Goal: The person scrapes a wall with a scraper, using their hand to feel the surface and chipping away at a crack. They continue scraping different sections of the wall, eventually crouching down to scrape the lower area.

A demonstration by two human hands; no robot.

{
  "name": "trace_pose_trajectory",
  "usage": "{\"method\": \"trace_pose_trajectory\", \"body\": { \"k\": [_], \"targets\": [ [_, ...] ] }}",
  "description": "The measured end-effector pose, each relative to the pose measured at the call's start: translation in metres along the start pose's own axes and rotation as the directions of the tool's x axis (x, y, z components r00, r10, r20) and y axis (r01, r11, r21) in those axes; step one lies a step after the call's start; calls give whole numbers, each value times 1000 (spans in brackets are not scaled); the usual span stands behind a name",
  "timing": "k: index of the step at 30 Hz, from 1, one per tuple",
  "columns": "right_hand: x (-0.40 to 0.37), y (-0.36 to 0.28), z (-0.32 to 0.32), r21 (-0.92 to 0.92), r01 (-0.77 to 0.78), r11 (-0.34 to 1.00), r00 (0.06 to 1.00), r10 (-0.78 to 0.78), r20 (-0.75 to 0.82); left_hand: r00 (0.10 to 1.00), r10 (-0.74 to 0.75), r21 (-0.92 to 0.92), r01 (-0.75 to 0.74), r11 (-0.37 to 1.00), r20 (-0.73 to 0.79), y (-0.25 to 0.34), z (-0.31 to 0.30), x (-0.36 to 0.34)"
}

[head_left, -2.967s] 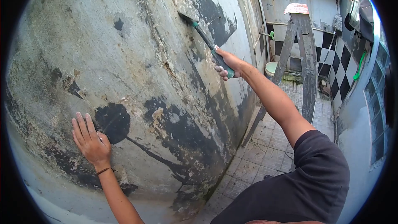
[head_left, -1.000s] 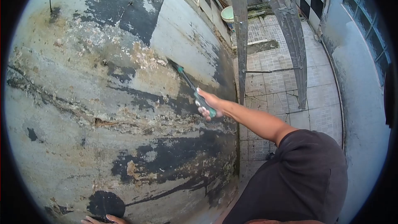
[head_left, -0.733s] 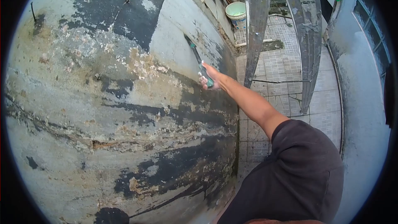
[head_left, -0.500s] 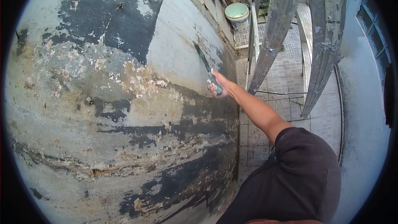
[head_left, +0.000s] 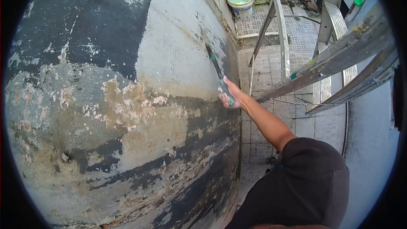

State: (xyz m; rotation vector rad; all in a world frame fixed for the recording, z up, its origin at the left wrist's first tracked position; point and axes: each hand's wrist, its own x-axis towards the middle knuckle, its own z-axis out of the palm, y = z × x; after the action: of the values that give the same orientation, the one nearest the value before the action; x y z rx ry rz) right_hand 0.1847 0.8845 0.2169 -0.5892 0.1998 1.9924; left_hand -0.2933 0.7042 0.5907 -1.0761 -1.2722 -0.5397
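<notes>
My right hand (head_left: 230,94) is closed around the green and dark handle of a long, narrow hand tool (head_left: 216,65). Its thumb lies along the handle, and the fingers wrap round the lower end. The tool slants up and left, with its dark tip at or very near the pale part of the wall (head_left: 169,55); contact cannot be made out. Around this pale area the wall has dark patches, peeling paint and rough brownish plaster. My left hand is out of view.
A metal ladder (head_left: 322,65) stands to the right of my arm on the tiled floor (head_left: 271,63). Beyond my hand is a white bucket (head_left: 241,3) with pale contents. A bluish wall (head_left: 369,131) runs along the right side.
My view has shifted, so the ladder appears more slanted and the wall patches sit differently. My right hand and the tool appear slightly lower and further right, with the grip kept.
</notes>
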Motion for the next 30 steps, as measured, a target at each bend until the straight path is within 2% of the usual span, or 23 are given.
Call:
{"method": "trace_pose_trajectory", "body": {
  "k": [1,3,5,6,8,9,11,13,15,16,17,18,19,21,22,23,24,25,27,28,29,30],
  "targets": [
    [-17,24,-16,30,-74,997,990,70,122,1000,3,-7,-4,1000,-11,5,8,0],
    [-28,43,-23,33,-107,994,989,102,109,999,28,-17,-28,999,-32,9,21,7],
    [-12,16,-28,5,-93,996,996,93,-7,998,45,-26,-46,999,-36,11,26,8],
    [10,-4,-32,33,-33,999,999,32,21,998,50,-31,-51,998,-38,12,27,7],
    [49,-33,-37,124,-29,992,997,19,75,997,59,-40,-61,997,-54,13,29,9],
    [48,-27,-40,134,-33,990,997,24,72,995,71,-47,-74,996,-68,12,32,14],
    [34,-12,-44,80,-39,996,999,41,-24,992,87,-62,-93,994,-87,10,40,20],
    [7,21,-61,31,-39,999,999,40,-35,992,89,-60,-95,994,-94,4,39,16],
    [-19,52,-76,-283,-13,959,970,-56,-236,990,95,-43,-100,994,-105,-6,35,14],
    [-30,65,-87,-291,-27,956,971,-44,-237,989,95,-35,-100,994,-112,-11,34,11],
    [-41,76,-101,-520,12,854,944,-182,-277,989,96,-26,-100,995,-116,-17,30,8],
    [-54,85,-110,-719,26,695,906,-320,-277,988,98,-17,-101,995,-117,-23,25,4],
    [-69,90,-116,-729,8,685,910,-307,-279,989,97,-7,-98,995,-115,-29,19,-1],
    [-107,97,-116,-939,-113,324,819,-505,-273,990,99,22,-98,995,-104,-46,-2,-13],
    [-122,99,-128,-944,-125,305,831,-487,-268,990,100,41,-97,994,-100,-57,-14,-19],
    [-139,98,-142,-991,-98,-91,778,-628,-19,990,102,61,-96,993,-96,-69,-28,-25],
    [-155,99,-143,-874,-99,-475,713,-647,271,991,103,80,-96,992,-88,-82,-43,-32],
    [-171,97,-137,-864,-93,-495,732,-622,277,992,102,98,-94,991,-80,-96,-59,-40],
    [-210,75,-85,-845,-229,-483,853,-518,65,994,86,133,-76,988,-72,-123,-90,-59],
    [-221,71,-71,-819,-224,-529,875,-479,70,995,73,149,-62,987,-70,-136,-113,-71],
    [-227,69,-62,-789,-219,-573,894,-442,73,991,127,161,-118,980,-43,-135,-116,-67],
    [-229,67,-61,-795,-129,-592,890,-423,171,987,147,152,-136,979,-66,-137,-115,-68]
  ]
}}
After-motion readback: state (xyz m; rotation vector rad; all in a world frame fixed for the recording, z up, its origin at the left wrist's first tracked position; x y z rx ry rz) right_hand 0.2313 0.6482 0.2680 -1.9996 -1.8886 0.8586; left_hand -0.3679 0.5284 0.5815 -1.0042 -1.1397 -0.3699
